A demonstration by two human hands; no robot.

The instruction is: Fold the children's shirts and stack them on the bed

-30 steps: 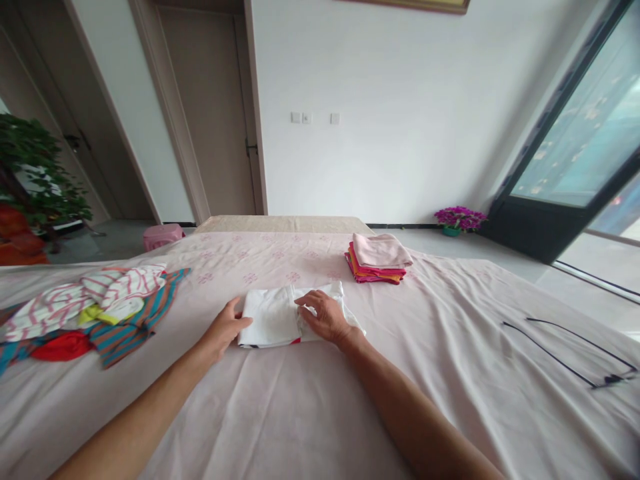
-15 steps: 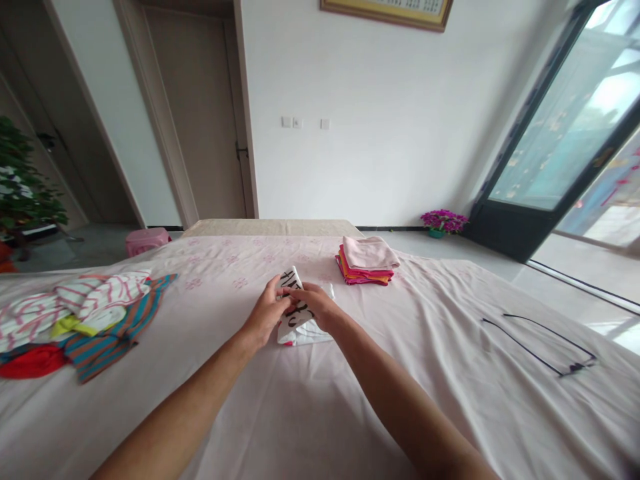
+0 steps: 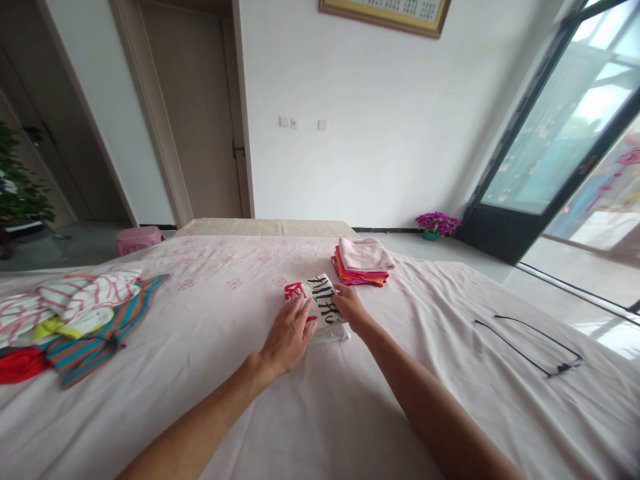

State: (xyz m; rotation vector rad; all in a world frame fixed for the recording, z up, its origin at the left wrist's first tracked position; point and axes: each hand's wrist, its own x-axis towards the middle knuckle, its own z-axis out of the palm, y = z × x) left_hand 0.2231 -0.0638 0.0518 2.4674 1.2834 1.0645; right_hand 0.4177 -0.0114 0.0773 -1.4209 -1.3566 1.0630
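Note:
A folded white garment with black and red lettering lies on the pale bedsheet in front of me. My left hand rests on its left side, fingers stretched out and laid against the cloth. At the opposite edge, my right hand grips the fabric with its fingers curled around the side; part of its grip is hidden. Just beyond the right hand sits a stack of folded cloths, pale pink on top with red and orange layers below.
To the left lies a loose pile of clothes, striped, yellow and red. Dark-framed glasses rest on the sheet at right. Past the bed are a pink stool and purple flowers.
The lettered garment's upper part has swung to the right and opened flatter, showing red lettering. My left hand has gone from pinching it to lying flat on it; my right hand has moved right.

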